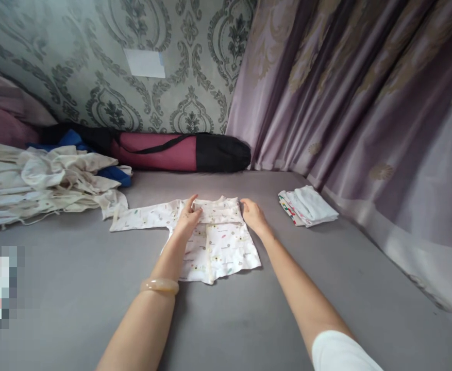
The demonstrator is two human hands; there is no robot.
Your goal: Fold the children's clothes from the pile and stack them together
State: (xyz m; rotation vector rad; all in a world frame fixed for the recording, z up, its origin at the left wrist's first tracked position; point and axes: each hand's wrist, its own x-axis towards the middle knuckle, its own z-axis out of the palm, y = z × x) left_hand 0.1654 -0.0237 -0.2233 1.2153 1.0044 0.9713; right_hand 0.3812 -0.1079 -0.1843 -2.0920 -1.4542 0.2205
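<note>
A small white long-sleeved baby shirt (231, 247) with a scattered print lies spread on the grey bed sheet (226, 319). One of its sleeves (144, 217) stretches out to the left; the other is folded flat across the upper chest. My left hand (189, 219) rests on the shirt's upper left part, thumb and forefinger spread apart. At the shirt's upper right edge is my right hand (253, 216), its fingers bent and close together against the cloth. The right fingertips are partly hidden.
A folded stack of white clothes (311, 206) lies to the right. Crumpled pale clothes (48, 180) are heaped at the left, near the outstretched sleeve. Along the wall lies a long maroon and black bag (164, 152). Purple curtains (326, 103) hang at the right edge.
</note>
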